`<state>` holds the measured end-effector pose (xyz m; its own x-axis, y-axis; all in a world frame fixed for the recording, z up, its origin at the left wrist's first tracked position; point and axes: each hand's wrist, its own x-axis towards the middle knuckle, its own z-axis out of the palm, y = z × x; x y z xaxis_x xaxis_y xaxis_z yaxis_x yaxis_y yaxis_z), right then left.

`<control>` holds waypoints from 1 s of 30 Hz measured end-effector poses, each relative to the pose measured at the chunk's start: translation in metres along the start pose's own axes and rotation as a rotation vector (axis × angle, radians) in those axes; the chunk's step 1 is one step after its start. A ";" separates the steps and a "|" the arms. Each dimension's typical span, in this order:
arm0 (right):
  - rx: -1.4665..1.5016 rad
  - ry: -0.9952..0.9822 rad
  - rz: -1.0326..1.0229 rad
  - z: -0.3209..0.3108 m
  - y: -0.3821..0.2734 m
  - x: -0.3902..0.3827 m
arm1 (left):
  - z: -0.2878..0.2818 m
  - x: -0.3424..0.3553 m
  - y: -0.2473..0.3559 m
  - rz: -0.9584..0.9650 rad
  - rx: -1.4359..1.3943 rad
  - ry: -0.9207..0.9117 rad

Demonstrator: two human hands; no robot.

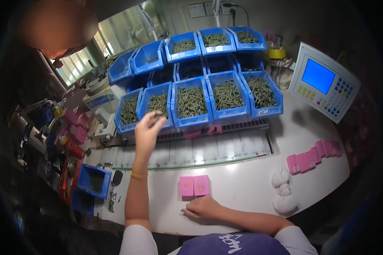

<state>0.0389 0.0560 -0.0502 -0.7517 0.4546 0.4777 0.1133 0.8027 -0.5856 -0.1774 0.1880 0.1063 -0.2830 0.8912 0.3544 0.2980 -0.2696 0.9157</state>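
Bins of blue plastic [191, 104] are stacked in two tiers at the back of a white bench [242, 187], each one filled with small dark greenish parts [190, 102]. The left hand [148, 127] is raised in front of the lower tier, near the second bin from the left [158, 104], with its fingertips pinched narrowly on a few of the dark parts [157, 114]. A gold bracelet [138, 175] is worn on that wrist. The right hand [203, 208] is laid flat on the bench near its front edge, fingers loosely curled and nothing held in it. Just beyond the right hand, two small pink boxes [194, 185] are set side by side, touching each other, close to the knuckles but apart from them. A row of further pink boxes [312, 155] is lined up well to the right, and a knotted white cloth [283, 191] is seen below that row. A grey control panel with a blue screen [323, 80] is propped at the right rear of the bench. A slotted white tray [208, 151] is fitted between the bins and the pink boxes. Another blue bin [93, 180] is placed low on the left, beside the bench.
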 end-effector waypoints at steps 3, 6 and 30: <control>0.041 -0.023 0.021 -0.001 -0.003 0.000 | -0.002 0.086 -0.018 0.097 0.301 0.068; 0.067 -0.004 0.016 0.001 -0.001 -0.001 | 0.005 0.156 -0.038 0.111 0.654 0.124; 0.103 0.000 0.047 -0.008 0.003 -0.002 | 0.003 -0.019 0.013 -0.031 0.370 -0.416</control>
<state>0.0459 0.0604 -0.0483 -0.7473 0.4909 0.4479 0.0810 0.7363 -0.6718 -0.1659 0.1686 0.1107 0.0645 0.9858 0.1551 0.6166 -0.1616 0.7705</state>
